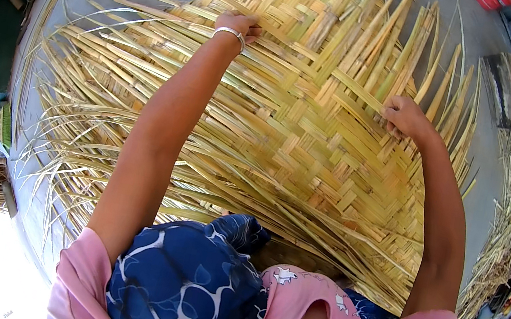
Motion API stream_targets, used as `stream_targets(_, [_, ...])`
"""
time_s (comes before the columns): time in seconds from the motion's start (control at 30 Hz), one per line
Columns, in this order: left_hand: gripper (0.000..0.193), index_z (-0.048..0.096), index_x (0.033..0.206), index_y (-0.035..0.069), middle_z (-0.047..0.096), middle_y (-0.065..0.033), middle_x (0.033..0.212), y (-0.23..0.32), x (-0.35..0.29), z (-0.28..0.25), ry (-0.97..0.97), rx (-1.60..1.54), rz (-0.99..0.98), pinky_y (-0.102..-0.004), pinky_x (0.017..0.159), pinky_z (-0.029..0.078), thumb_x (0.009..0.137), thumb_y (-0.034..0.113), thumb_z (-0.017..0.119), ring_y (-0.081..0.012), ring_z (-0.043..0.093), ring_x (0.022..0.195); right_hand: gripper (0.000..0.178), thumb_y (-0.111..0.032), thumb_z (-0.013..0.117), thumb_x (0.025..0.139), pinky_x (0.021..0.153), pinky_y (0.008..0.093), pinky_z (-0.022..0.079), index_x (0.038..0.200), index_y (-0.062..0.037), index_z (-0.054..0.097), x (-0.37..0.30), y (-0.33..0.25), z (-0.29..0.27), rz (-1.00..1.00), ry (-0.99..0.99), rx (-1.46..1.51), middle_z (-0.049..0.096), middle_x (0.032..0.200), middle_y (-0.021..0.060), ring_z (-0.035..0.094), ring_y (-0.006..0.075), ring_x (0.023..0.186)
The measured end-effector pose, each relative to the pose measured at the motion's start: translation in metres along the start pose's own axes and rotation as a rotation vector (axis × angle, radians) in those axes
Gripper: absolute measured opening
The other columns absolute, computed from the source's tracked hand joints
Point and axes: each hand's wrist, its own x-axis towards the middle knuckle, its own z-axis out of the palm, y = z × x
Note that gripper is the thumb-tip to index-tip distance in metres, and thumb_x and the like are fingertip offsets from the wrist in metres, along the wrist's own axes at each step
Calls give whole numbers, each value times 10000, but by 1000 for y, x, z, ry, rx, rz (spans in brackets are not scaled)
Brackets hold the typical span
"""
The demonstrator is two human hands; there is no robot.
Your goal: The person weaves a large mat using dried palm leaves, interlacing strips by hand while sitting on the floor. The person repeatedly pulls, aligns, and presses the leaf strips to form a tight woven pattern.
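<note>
A partly woven mat point(313, 139) of flat yellow-green reed strips spreads before me in a diagonal checked pattern. Long unwoven strips point(103, 60) fan out along its left side, and more stand loose at its far right edge. My left hand point(241, 25), a pale band at the wrist, is closed around a strip near the far left of the weave. Farther right, my right hand point(404, 119) pinches the end of a flat reed strip point(358, 90) that lies across the weave. The fingertips of my left hand are partly hidden.
Beneath the mat is a grey floor point(500, 173). A pile of thin straw scraps point(505, 221) lies along the right, near a worn board point(507, 90). Something red point(495, 2) sits at the far right. My bent knee in blue patterned cloth point(187, 283) rises at the near side.
</note>
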Motion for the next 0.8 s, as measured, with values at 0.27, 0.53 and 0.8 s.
stream_targets(0.27, [177,567,843,-54,634,-105,707,-5,-10,-13,49,34,163,-257,409,447,767,60,679,-161,627,538,172,-192,565,854,386,271,339,787,-40,519,-7,-3,4,-29,-48,94,540,574,42,479,105,438])
stream_targets(0.53, [147,582,863,41,641,-44,722,7,-10,-2,-16,129,184,-206,436,428,809,146,668,-104,604,570,236,-236,567,856,397,263,373,754,-26,532,10,8,-8,-43,-2,-6,577,609,75,532,115,470])
stream_targets(0.8, [158,566,861,39,647,-57,738,-1,-4,-9,20,67,96,-209,425,447,798,122,685,-115,621,576,349,-336,512,865,663,383,455,867,3,595,26,-25,31,-227,237,-279,613,740,142,590,270,687])
